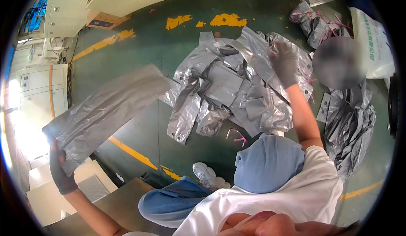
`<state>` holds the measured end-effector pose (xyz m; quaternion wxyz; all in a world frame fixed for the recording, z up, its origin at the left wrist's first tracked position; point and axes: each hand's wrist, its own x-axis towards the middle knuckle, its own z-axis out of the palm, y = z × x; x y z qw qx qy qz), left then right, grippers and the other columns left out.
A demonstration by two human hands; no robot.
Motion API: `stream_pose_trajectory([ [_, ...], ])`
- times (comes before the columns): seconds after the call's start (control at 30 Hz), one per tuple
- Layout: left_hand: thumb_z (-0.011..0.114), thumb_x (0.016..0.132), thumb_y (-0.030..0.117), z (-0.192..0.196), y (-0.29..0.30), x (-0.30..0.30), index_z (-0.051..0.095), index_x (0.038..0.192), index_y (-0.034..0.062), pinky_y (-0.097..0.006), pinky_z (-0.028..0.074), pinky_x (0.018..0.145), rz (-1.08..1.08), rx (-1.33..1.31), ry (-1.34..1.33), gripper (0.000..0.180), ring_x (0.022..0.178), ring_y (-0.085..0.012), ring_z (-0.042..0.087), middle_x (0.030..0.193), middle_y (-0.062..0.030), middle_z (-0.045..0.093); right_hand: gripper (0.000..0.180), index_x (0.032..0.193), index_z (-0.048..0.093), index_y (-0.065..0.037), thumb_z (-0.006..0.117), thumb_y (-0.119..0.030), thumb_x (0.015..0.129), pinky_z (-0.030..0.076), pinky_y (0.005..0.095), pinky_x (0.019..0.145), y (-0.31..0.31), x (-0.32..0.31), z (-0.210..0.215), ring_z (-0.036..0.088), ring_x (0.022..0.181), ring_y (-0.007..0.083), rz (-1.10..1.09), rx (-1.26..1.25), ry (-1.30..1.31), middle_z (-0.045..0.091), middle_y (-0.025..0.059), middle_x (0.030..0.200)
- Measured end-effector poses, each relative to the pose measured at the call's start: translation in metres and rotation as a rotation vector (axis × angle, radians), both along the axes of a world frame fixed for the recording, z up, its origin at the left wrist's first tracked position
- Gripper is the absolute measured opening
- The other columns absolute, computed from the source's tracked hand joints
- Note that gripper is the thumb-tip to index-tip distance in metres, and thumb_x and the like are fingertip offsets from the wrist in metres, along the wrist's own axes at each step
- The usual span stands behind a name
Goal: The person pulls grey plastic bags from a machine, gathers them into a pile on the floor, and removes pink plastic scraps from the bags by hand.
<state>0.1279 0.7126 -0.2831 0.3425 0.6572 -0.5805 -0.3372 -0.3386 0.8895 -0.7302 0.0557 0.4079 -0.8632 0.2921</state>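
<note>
My left hand [61,172], in a dark glove, is raised at the lower left. It grips one end of a long silver plastic bag [110,109], which stretches up and to the right and is blurred by motion. My right arm reaches forward over a pile of crumpled silver bags [228,92] on the green floor. My right hand [284,62], in a grey glove, is closed on the edge of a silver bag at the pile's far right. My white shirt [304,198] and a rounded light-blue fabric shape [268,164] fill the lower right.
Another person [338,62] is at the right, next to a second heap of silver bags [351,130] and a white sack [372,41]. More bags [317,22] lie at the back right. Pale cabinets [42,88] stand left, a tan surface [110,202] lies below, and a white shoe [206,174] rests on the floor.
</note>
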Motion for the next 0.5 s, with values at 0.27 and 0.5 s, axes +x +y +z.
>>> stream_pose_trajectory([
  [0.27,0.055,0.091,0.032,-0.047,-0.026,0.011,0.055,0.11,0.0043,-0.02,0.037,0.059,-0.093,0.312,0.11,0.034,0.062,-0.0085,0.043,0.083,0.0007,0.051,0.033,0.096,0.062,-0.005,0.073,-0.025,0.073,0.045,0.0316,0.067,0.144,-0.091,-0.025,0.058,0.076,0.0182,0.136,0.466,-0.645,0.06,0.007,0.083],
  [0.5,0.058,0.088,0.024,-0.157,0.018,-0.04,0.055,0.107,0.0027,-0.027,0.05,0.066,-0.38,0.495,0.297,0.029,0.078,-0.0133,0.058,0.094,-0.0047,0.058,0.034,0.09,0.057,-0.007,0.058,-0.04,0.086,0.046,0.0215,0.051,0.104,-0.008,0.121,0.051,0.056,0.0071,-0.057,-0.546,-1.62,0.057,0.0021,0.073],
])
